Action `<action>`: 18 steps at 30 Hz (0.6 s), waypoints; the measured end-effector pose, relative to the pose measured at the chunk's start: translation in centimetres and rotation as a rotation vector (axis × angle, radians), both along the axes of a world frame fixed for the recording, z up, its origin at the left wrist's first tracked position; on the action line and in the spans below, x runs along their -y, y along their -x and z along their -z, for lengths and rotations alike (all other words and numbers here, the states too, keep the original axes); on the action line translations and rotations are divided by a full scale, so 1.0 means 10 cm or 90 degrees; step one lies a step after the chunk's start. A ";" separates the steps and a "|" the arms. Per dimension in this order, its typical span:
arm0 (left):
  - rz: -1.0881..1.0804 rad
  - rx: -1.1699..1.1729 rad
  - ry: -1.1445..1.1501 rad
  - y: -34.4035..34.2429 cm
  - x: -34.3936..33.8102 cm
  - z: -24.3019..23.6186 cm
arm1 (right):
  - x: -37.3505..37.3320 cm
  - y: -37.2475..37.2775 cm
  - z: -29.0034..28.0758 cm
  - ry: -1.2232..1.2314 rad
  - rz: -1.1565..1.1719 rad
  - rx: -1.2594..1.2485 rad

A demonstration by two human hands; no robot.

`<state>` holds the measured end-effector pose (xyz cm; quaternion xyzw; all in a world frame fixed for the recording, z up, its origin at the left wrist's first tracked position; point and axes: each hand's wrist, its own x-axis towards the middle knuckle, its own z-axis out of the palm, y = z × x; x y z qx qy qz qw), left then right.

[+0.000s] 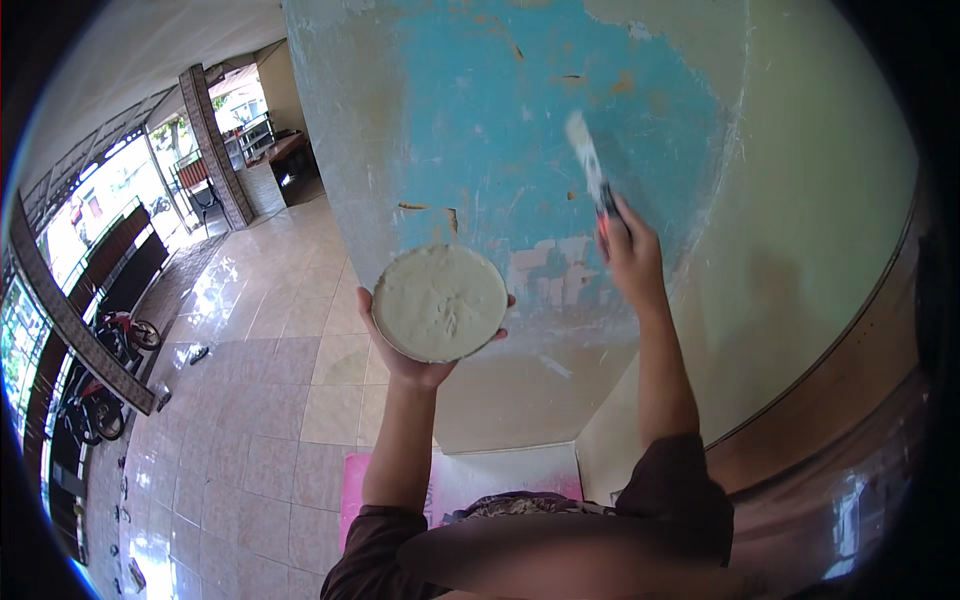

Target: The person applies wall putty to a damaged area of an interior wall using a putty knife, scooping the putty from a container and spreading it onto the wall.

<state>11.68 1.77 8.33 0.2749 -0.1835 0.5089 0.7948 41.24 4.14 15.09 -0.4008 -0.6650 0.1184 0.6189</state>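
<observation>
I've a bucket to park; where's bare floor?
Tiled floor lies bare between the pink-edged sheet and the parked motorcycles, left of the peeling wall. It gets crowded at far left, where footwear lies scattered near the motorcycles.

No legible text, labels, numbers or signs.

Showing motorbikes (98, 412) near a fence (108, 265) at far left. Also showing footwear (199, 355) on the floor (250, 400) and a pillar (213, 145) farther back.

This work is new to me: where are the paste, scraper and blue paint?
Pale paste (440, 303): head view, middle of its surface.
Scraper (591, 163): head view, on its blade.
Blue paint (520, 130): head view, the patch's middle.
</observation>
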 end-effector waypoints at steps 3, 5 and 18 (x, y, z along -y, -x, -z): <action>0.045 0.008 0.025 -0.25 0.04 0.15 | 0.56 -0.26 0.49 0.244 -0.218 -0.208; 0.048 -0.045 0.067 -0.47 0.10 0.28 | 0.83 -0.39 0.85 0.256 -0.201 -0.235; 0.128 -0.111 0.130 -1.23 0.18 0.81 | 1.29 -0.77 1.40 0.114 0.069 0.090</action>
